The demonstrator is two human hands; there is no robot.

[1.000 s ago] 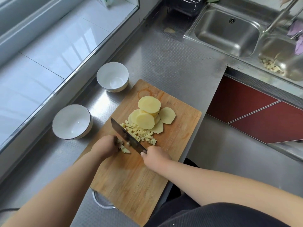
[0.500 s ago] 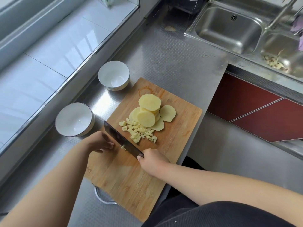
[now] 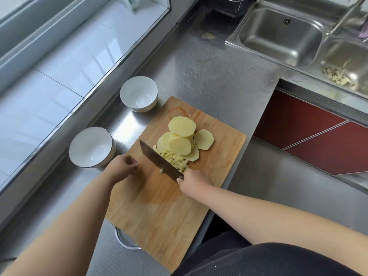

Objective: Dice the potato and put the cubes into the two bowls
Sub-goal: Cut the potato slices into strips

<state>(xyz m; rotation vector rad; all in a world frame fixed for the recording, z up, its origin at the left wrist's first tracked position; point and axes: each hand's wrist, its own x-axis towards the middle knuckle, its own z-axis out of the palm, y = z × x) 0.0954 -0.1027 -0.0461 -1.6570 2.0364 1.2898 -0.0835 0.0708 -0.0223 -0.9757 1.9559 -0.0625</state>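
Nearest, a dark garment at the bottom edge, two bare forearms reaching out over a wooden cutting board on the steel worktop. A metal loop handle poking out from under the board's near left edge.

Right hand at the board's right-hand middle, fingers curled round the handle of a cleaver, the dark blade running up and to the left across the board. One small cube stuck to the near face of the blade. Left hand over the board's left edge, fingers loosely curled, nothing visibly held, apart from the blade.

Just beyond the blade, a heap of diced potato cubes on the board, touching the blade's far side. Beyond the cubes, peeled potato slices stacked and fanned out, one round lying flat to the right.

Left of the board, on the worktop, the near white bowl, just beside the left hand, no cubes inside. Farther up, off the board's far left corner, the far white bowl, likewise without cubes.

Far beyond the board to the right, a double steel sink, pale scraps in the right-hand basin. Below it, red cabinet fronts.
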